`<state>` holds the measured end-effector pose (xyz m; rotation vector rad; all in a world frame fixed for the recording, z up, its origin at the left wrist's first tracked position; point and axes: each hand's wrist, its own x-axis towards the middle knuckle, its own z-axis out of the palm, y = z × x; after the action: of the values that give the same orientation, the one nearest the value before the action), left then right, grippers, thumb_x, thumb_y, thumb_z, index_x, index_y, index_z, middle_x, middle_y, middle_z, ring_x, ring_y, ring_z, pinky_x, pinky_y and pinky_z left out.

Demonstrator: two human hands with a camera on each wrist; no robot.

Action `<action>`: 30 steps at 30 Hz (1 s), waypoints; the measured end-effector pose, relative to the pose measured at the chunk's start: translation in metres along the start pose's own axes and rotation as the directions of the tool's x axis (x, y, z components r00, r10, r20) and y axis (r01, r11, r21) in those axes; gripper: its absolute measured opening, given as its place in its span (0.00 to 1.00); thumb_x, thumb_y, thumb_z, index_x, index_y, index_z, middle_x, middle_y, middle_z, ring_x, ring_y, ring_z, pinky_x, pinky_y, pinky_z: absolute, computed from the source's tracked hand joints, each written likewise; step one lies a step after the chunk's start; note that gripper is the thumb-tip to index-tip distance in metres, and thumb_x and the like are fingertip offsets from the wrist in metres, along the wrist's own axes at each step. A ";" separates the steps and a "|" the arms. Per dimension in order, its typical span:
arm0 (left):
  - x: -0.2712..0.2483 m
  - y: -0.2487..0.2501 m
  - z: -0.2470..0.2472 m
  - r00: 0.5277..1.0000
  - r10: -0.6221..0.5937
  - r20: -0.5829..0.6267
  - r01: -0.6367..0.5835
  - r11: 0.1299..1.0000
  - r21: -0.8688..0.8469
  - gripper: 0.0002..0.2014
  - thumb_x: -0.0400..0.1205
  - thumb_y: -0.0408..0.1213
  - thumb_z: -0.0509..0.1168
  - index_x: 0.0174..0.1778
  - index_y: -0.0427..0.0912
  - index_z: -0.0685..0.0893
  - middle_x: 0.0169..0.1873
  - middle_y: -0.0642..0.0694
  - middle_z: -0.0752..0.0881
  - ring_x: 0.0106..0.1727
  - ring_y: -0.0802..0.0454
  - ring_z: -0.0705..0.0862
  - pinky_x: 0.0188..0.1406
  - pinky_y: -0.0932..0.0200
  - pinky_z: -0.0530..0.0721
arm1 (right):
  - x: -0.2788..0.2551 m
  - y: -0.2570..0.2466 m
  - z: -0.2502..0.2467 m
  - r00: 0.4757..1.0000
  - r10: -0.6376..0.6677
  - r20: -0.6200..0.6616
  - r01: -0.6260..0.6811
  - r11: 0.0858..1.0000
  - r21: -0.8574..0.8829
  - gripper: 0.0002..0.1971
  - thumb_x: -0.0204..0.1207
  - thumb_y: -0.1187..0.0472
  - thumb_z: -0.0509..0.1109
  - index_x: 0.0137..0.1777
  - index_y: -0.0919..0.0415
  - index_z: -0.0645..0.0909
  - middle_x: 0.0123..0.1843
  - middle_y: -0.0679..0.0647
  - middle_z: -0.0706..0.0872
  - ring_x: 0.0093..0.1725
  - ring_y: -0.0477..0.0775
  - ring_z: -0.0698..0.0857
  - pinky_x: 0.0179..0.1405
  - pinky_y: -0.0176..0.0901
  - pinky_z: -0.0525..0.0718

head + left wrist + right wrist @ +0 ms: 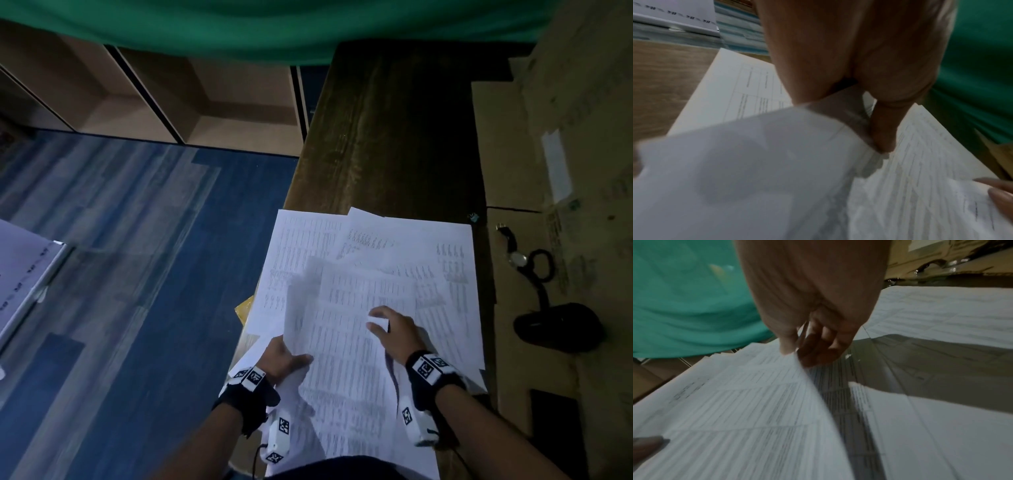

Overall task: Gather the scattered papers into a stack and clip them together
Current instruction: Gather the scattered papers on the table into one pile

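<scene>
Several printed white papers (431, 246) lie overlapping on a dark wooden table (383, 137). My left hand (287, 354) grips the left edge of the upper sheets (342, 370), thumb on top and fingers hidden beneath; the left wrist view shows that hand (878, 134) with its thumb pressed on the sheets (756, 162). My right hand (380, 323) pinches the right edge of the top sheet, which curls up off the pile. In the right wrist view that hand (797, 352) holds the raised sheet (756, 402) between thumb and fingers. No clip is clearly visible.
A yellow envelope (245, 308) pokes out under the papers at the table's left edge. On the cardboard (513, 154) to the right lie a wristwatch (513, 255), a black object with a cable (558, 325) and a tiny bluish item (474, 216). Blue floor lies to the left.
</scene>
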<state>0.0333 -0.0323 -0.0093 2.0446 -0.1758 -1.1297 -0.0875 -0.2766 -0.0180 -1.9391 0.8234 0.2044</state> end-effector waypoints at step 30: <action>0.002 -0.029 -0.041 0.955 -0.194 -0.222 0.118 0.941 -0.316 0.04 0.74 0.22 0.66 0.43 0.29 0.80 0.21 0.38 0.85 0.25 0.39 0.84 0.31 0.46 0.85 | -0.039 0.015 -0.034 0.989 0.143 0.044 -0.146 0.986 0.078 0.31 0.70 0.60 0.80 0.73 0.61 0.74 0.68 0.56 0.83 0.60 0.51 0.81 0.60 0.38 0.75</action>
<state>0.0590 0.0105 -0.0181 1.9276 0.2764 -0.9148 -0.1333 -0.2919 0.0067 -1.7961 0.9339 0.2896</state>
